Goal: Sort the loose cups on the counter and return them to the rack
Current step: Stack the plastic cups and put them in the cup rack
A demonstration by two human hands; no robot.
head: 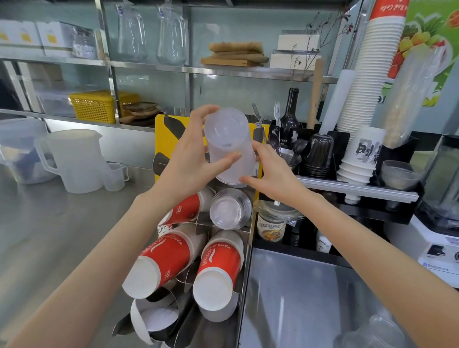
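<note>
A frosted translucent plastic cup [228,144] is held bottom toward me above the cup rack [246,254]. My left hand [190,156] grips its side with thumb and fingers. My right hand [271,170] touches its rim from the right, fingers spread. Below, the rack holds stacks of red paper cups [218,266] [159,266] [186,209] and a stack of clear cups [230,212]. A loose clear cup [368,343] lies on the counter at the bottom right.
Upright cup stacks, white [368,82] and clear [410,98], stand in a black holder [396,209] at the right. White measuring jugs [72,160] sit on the steel counter at left. A blender base [442,251] is far right. Shelves with glass jars run behind.
</note>
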